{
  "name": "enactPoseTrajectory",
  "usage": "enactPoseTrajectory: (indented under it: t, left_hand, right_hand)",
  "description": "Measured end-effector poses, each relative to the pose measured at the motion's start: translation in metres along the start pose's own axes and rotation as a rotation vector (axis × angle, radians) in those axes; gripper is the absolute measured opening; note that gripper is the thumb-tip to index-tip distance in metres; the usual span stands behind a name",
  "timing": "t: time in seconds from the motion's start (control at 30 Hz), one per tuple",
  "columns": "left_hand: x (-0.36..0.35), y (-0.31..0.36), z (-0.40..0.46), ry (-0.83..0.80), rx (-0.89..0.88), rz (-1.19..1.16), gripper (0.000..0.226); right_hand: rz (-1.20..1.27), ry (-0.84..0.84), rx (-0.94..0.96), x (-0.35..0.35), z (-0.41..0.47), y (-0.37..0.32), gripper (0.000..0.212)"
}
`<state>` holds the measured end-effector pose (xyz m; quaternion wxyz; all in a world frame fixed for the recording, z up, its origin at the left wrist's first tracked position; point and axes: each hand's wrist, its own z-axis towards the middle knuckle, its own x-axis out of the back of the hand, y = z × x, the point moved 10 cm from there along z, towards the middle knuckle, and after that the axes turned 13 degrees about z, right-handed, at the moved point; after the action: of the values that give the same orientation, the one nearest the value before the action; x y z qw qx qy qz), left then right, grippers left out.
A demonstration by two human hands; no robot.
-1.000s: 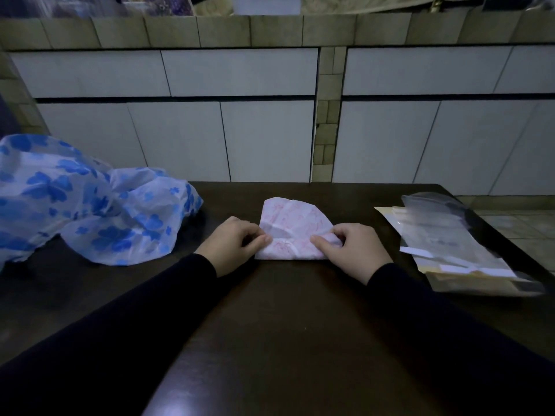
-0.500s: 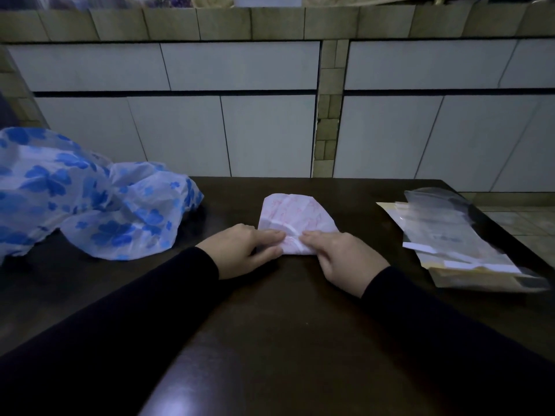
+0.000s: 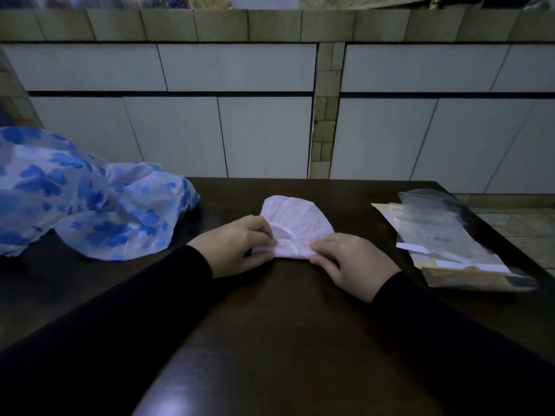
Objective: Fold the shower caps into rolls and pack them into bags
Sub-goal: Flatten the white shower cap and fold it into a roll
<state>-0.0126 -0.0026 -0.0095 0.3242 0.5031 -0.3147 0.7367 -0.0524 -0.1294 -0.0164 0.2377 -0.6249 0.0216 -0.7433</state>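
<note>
- At table centre: pink-printed shower cap (image 3: 295,226), partly folded, lying flat on the dark table (image 3: 285,325).
- Left hand (image 3: 237,249) pinches the cap's near left edge, fingers curled onto it.
- Right hand (image 3: 351,262) grips the near right corner, fingers curled on the plastic.
- Both sleeves dark.
- Blue-flowered shower caps (image 3: 90,202) heaped at far left, well apart from the hands.
- Clear bags (image 3: 450,244) stacked at right edge.
</note>
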Motion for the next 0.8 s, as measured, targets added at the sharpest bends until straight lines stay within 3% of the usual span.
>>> enactPoseTrajectory:
  t: [0.2,0.3,0.47,0.63,0.8]
  left_hand:
    - [0.003,-0.01,-0.001,0.042,0.036,-0.039,0.035]
    - [0.003,-0.008,-0.001,0.058,0.043,0.0,0.044]
    - [-0.007,-0.022,-0.003,-0.06,0.137,-0.033,0.055]
    - [0.0,-0.014,0.0,0.014,0.134,-0.034,0.05]
    - [-0.006,-0.039,0.002,-0.017,0.338,-0.303,0.021]
  right_hand:
    - [0.055,-0.044,-0.045,0.002,0.003,0.008,0.037]
    - [0.042,-0.04,-0.032,0.003,0.002,0.008,0.037]
    - [0.057,0.007,-0.026,0.006,0.003,0.008,0.036]
    - [0.192,0.103,-0.081,0.017,0.002,0.015,0.032]
    - [0.366,0.144,-0.218,0.018,0.007,0.028,0.026]
